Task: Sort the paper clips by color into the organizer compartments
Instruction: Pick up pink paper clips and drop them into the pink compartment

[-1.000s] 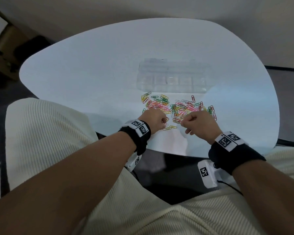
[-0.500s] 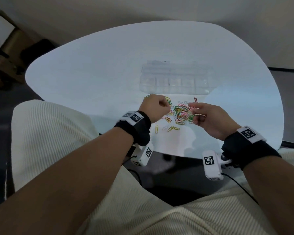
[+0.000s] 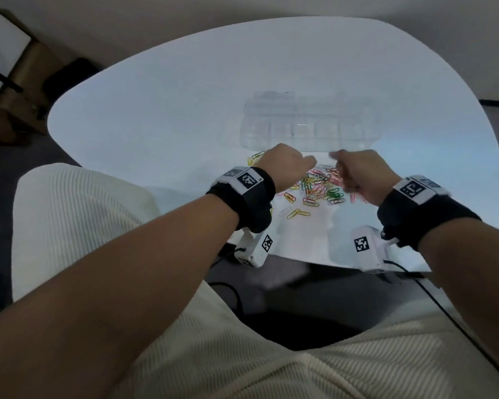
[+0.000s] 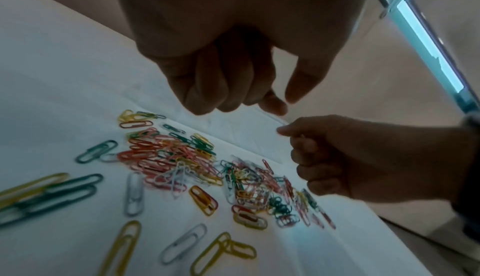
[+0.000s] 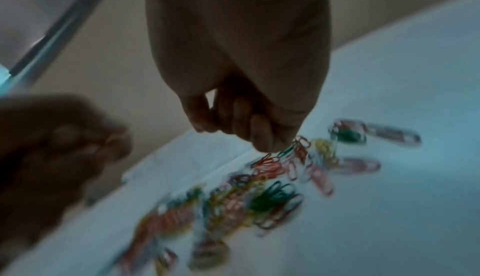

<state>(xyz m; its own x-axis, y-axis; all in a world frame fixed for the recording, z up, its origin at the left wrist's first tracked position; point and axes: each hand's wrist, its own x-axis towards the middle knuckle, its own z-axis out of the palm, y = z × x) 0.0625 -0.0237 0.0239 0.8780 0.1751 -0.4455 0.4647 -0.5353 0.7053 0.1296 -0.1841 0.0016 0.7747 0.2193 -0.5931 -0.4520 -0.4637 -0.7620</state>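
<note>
A pile of mixed-colour paper clips (image 3: 317, 185) lies on the white table (image 3: 156, 110), just in front of the clear plastic organizer (image 3: 306, 125). My left hand (image 3: 308, 163) hovers over the pile's far left, beside the organizer's front wall. Its fingers are curled, the thumb (image 4: 303, 83) a little apart, and no clip shows in it. My right hand (image 3: 339, 161) hovers close to its right, curled into a fist (image 4: 337, 157). The right wrist view is blurred; the fingers (image 5: 233, 128) are curled above the pile (image 5: 259, 198) with nothing plainly held.
Loose yellow clips (image 3: 297, 213) lie nearer me; a few more yellow ones (image 3: 254, 159) sit left of my left hand. The table's near edge (image 3: 300, 259) is at my lap, with thin black cables below it. A cardboard box (image 3: 18, 90) stands on the floor, far left.
Both hands have moved from the pile's near side forward across it to the organizer's front wall, and have risen off the table. The right hand, loosely spread half a second ago, is curled now.
</note>
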